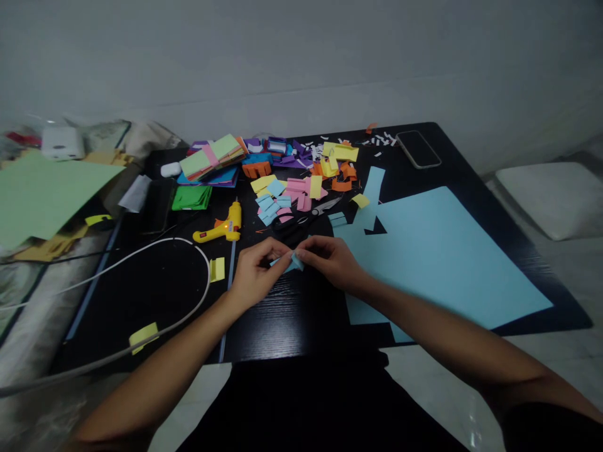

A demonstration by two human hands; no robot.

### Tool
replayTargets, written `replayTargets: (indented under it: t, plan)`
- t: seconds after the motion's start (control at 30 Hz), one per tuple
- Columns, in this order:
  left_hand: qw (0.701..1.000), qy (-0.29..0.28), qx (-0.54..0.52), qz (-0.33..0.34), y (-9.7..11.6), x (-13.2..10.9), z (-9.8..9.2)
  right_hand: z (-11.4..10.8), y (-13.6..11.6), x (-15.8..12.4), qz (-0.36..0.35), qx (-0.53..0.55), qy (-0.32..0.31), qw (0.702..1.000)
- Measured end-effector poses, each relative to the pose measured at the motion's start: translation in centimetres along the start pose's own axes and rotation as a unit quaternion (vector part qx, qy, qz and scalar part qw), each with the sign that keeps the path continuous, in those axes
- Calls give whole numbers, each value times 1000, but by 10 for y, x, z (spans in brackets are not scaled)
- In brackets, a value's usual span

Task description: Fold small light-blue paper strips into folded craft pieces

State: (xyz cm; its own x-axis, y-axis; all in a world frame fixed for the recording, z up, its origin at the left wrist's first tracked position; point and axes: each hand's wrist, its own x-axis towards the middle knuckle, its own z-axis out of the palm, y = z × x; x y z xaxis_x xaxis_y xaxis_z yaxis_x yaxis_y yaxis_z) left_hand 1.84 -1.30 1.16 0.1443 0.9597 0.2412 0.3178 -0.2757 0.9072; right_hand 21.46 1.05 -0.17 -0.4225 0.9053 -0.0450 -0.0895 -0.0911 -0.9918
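Note:
Between my two hands is a small piece of light blue paper [296,263], creased and partly covered by fingers. My left hand [257,270] pinches it from the left with thumb and fingers. From the right, my right hand [332,257] pinches the same piece, its fingertips close to those of the left. Just beyond them lie scissors [311,215] with dark handles. Folded light blue pieces [272,207] rest behind the scissors, beside pink pieces [299,188]. Under my right forearm spreads a large light blue sheet [438,257] with cut-outs at its left edge.
A yellow glue gun [221,227] lies left of my hands. A white cable [207,276] loops across the left side. Stacked coloured paper [211,157], orange pieces [342,185] and white scraps [386,139] lie at the back. A phone [418,149] is at the back right.

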Motion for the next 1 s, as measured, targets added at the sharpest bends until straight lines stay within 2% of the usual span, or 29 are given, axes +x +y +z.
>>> replayTargets:
  t: [0.13, 0.23, 0.33, 0.57, 0.83, 1.0]
  plan:
    - [999, 10, -16, -27, -2, 0, 2, 5, 1, 0, 12, 32, 21, 999]
    - [996, 38, -39, -69, -2, 1, 3, 7, 0, 1, 51, 128, 3, 990]
    - [991, 60, -64, -99, -1, 3, 2, 4, 0, 2, 59, 154, -13, 986]
    - [983, -2, -134, -121, 4, 7, -3, -5, 2, 5, 55, 99, 41, 993]
    - [984, -31, -132, -113, 2, 6, -1, -3, -2, 4, 62, 96, 43, 993]
    - [981, -22, -144, -127, 3, 8, -3, -3, -5, 3, 71, 115, 46, 990]
